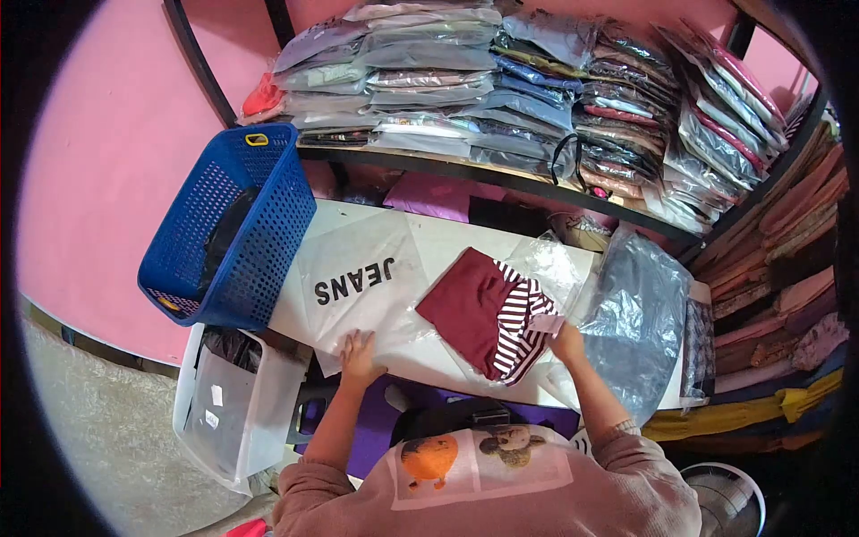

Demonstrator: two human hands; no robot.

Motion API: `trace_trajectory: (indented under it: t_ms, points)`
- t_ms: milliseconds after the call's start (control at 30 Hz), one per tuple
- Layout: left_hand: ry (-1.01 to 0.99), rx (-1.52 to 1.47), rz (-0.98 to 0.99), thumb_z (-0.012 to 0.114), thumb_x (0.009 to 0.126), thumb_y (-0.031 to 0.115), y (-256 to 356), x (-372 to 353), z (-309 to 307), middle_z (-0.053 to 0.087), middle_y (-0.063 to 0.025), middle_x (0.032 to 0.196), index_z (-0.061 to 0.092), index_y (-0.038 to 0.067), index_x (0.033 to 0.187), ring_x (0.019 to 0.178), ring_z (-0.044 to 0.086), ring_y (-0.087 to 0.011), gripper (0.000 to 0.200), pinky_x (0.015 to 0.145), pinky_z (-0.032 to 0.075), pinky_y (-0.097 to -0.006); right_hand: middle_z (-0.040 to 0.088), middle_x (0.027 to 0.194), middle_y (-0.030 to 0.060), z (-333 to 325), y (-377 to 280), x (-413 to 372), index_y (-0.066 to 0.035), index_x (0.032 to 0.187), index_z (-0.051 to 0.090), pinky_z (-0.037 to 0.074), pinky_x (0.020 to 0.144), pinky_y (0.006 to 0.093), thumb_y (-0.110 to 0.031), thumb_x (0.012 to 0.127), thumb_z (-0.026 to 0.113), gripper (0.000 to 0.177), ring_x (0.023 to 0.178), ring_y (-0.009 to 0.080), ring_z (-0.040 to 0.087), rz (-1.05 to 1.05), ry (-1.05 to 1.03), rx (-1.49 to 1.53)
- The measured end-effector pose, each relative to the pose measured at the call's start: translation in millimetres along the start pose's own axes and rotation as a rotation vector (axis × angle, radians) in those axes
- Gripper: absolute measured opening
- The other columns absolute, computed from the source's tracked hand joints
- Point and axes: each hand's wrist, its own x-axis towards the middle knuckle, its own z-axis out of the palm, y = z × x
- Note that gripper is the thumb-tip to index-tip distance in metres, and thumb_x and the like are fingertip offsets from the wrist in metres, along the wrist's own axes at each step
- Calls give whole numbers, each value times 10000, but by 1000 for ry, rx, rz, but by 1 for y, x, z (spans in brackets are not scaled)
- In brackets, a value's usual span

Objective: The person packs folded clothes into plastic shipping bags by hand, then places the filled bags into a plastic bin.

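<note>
My left hand (361, 360) lies with its fingers spread on the near edge of a clear plastic bag (358, 246) printed JEANS, which is spread on the white table. To the right of that bag is a folded garment (474, 300), maroon with a black-and-white striped part, resting on clear plastic. My right hand (565, 344) is closed at the garment's striped end, pinching a small pale tag (544, 324). Whether those fingers also grip the cloth is hidden.
A blue basket (255, 259) with dark contents stands at the table's left end. Plastic-wrapped clothes (640, 309) lie at the right end. Behind, a shelf (501, 174) carries stacks of bagged clothes. A white bin (268, 403) stands below left; folded fabrics (769, 295) are piled at right.
</note>
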Motion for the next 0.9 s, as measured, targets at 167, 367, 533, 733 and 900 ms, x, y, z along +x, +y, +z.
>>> trace_trajectory:
  t_ms: [167,367,533,733,900]
  points:
    - [128,58,45,763,698,313,-34,-4,47,400,-180,1423,473,132,1356,1309,350,-406,742,1079,305,-505,589,1058,216,-21,-32,69,-17,1097,564,473,867,444,-225,725,721,454,993,388,576,-258,203,11]
    - [-5,-6,-96,736,739,264,-12,3,9,498,-146,1331,571,143,1256,1243,444,-347,556,1014,388,-470,551,1218,258,24,-29,121,23,1288,475,409,1006,415,-549,510,828,1028,1162,390,519,-122,-188,11]
    - [-1,-85,131,724,734,189,-34,9,18,603,-90,1040,644,129,1074,1020,577,-285,354,850,480,-407,601,1112,259,26,-49,126,25,1228,465,459,939,412,-543,474,843,1017,1083,395,567,-70,-211,-101]
    - [-88,-333,73,731,701,119,-40,22,15,652,-93,812,689,76,871,794,650,-262,180,709,497,-363,619,1104,206,26,-84,106,8,1202,446,506,901,369,-468,467,874,975,1044,310,616,-43,-43,-374]
    - [-160,-587,-110,765,698,166,-63,31,37,687,-103,767,712,50,806,687,658,-203,167,664,493,-313,661,1079,171,18,-80,111,-42,1074,618,511,892,368,-405,488,839,724,1030,292,635,-25,-254,-234]
